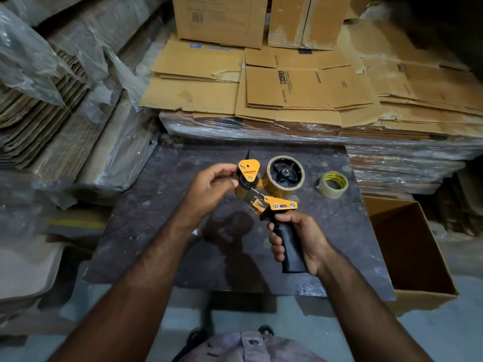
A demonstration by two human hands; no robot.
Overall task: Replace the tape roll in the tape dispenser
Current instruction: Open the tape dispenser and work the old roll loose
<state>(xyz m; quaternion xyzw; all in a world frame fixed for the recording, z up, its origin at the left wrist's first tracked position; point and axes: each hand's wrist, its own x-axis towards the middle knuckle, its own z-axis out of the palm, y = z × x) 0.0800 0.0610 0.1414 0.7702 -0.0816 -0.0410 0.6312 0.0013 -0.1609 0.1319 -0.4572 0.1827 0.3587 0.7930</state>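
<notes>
An orange and black tape dispenser (264, 189) is held above the dark table (146, 205). My right hand (298, 239) grips its black pistol handle. My left hand (211, 186) pinches the front end by the orange triangular plate and black roller. A roll of brownish tape (271, 185) sits on the dispenser's black hub. A second, smaller clear tape roll (333, 183) with a yellow printed core lies on the table to the right, apart from both hands.
An open cardboard box (415, 254) stands at the table's right edge. Flattened cartons (300, 92) on a plastic-wrapped stack lie behind the table. Wrapped cardboard bundles (52, 100) crowd the left side. Upright boxes (222, 19) stand at the back.
</notes>
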